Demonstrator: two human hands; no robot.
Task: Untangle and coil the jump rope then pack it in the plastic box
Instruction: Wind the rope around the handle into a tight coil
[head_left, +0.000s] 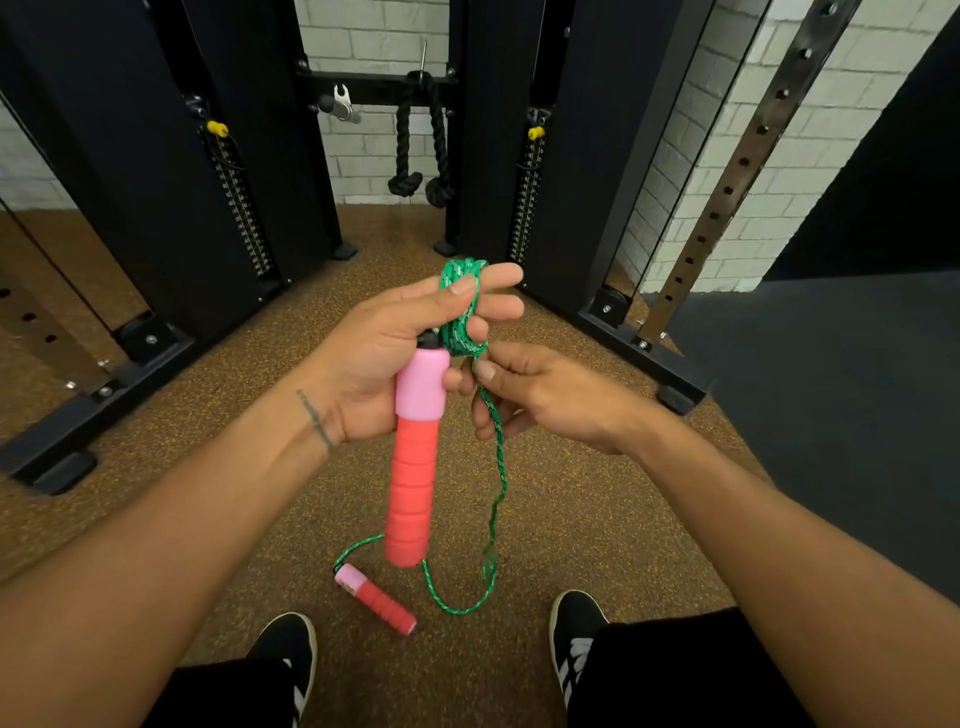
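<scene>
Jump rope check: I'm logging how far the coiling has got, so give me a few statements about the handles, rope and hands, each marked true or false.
1. The left hand holds one handle with its foam grip hanging downward. True.
2. Green rope loops are bunched around the left hand's fingers. True.
3. The right hand is empty. False: it pinches the rope strand that trails down to the floor.
4. The second handle is also held in a hand. False: it lies on the floor between the shoes.
5. The plastic box sits beside the shoes. False: no box is in view.
</scene>
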